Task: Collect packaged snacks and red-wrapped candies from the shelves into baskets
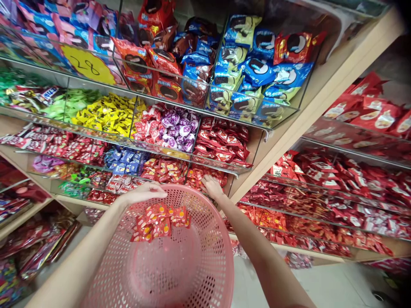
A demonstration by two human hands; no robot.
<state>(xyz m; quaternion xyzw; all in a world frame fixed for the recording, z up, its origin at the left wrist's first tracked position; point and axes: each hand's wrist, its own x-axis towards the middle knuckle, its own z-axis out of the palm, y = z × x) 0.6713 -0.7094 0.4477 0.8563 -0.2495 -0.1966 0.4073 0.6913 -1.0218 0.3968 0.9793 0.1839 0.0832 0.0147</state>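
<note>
A round pink plastic basket with a perforated wall is tilted below the shelves. Several red candy packets with orange and yellow spots lie inside it near the far side. My left hand rests at the basket's far left rim, fingers stretched along it with the thumb side hidden. Beyond the rim, my right hand reaches to a bin of red candy packets, its fingers curled at the packets; whether one is between them is too small to tell.
Clear-fronted bins rise above, holding blue and red cookie packs, yellow candies and purple-white candies. A slanted wooden shelf edge stands right of the bins. More red packets fill shelves beyond it.
</note>
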